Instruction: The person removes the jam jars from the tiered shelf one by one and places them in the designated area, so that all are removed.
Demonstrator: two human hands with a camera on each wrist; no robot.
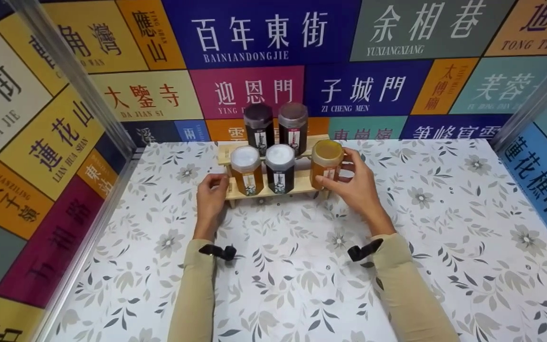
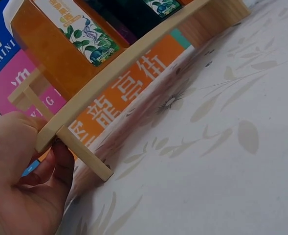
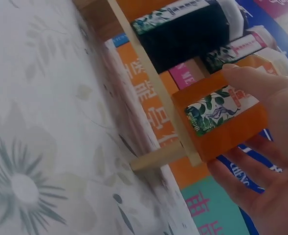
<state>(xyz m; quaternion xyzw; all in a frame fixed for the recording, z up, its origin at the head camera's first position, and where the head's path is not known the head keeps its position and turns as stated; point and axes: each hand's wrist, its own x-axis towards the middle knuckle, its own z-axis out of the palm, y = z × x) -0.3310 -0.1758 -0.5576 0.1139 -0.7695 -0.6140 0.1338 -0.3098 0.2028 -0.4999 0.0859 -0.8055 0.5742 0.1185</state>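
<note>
A two-step wooden rack (image 1: 299, 185) stands on the table and holds several jars. My left hand (image 1: 211, 202) pinches the rack's left end, fingers curled near a wooden leg (image 2: 87, 155) in the left wrist view. My right hand (image 1: 361, 187) grips an amber jar with a yellowish top (image 1: 320, 173) at the right end of the lower step. The thumb lies across its front in the right wrist view, where its base (image 3: 232, 139) meets the step. To its left stand a dark jar (image 1: 280, 178) and another amber jar (image 1: 246, 179), both white-topped.
Two dark jars, one on the left (image 1: 258, 128) and one on the right (image 1: 293, 130), stand on the upper step. Behind rises a wall of coloured sign panels (image 1: 261, 33). A leaf-patterned cloth (image 1: 292, 275) covers the table. Clear side panels (image 1: 83, 99) edge it.
</note>
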